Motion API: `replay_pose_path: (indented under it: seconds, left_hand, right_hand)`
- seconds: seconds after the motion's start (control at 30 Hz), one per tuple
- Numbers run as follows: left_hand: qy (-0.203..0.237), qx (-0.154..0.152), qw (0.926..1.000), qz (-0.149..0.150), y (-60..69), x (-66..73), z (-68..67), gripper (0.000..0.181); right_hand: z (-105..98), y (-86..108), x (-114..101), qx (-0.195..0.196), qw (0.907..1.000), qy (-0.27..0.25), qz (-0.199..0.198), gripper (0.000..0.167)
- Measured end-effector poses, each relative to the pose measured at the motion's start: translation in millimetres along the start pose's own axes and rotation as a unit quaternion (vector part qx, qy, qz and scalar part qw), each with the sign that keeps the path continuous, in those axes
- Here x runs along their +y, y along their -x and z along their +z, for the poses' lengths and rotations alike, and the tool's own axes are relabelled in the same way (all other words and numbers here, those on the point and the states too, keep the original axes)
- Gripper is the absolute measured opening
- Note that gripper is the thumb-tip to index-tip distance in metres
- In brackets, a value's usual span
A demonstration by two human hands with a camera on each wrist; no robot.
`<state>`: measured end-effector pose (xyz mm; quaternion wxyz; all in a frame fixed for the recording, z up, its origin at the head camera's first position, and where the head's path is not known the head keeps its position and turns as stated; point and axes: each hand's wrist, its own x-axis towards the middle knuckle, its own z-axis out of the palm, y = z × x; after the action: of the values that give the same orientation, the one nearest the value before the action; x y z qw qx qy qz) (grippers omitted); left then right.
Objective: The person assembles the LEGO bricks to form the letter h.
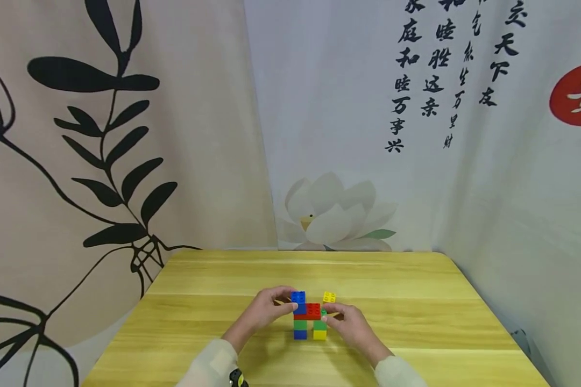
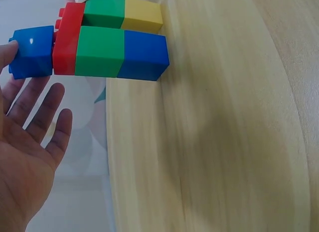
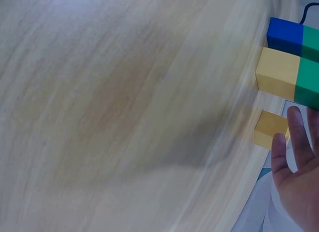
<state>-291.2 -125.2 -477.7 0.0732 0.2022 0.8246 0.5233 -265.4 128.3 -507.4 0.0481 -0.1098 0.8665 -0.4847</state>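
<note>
A toy block structure stands on the table. Its left leg has a blue block below a green one; its right leg has a yellow block below another green block. Across both legs lies a red block. My left hand pinches the blue block on the red block's left end, its other fingers spread. From the right, my right hand pinches the upper right green block with thumb and index finger; its wrist view leaves that contact out of frame.
A loose yellow block sits behind the structure, to its right. The wooden table runs back to a printed curtain. A small dark and yellow object shows at the left sleeve.
</note>
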Motion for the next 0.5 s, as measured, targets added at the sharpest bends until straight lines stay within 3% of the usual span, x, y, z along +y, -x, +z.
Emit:
replay_pose_path:
  seconds: [0.17,0.5]
  left_hand:
    - [0.016,0.003,0.9997,-0.018,0.3,-2.5,2.5,0.035]
    - [-0.016,-0.016,0.9997,-0.006,-2.6,10.0,-3.5,0.033]
  right_hand:
    - [0.4,1.7,3.3,-0.006,1.0000,-0.007,0.001,0.040]
    - [-0.2,1.3,0.9,0.003,0.9999,0.000,-0.010,0.039]
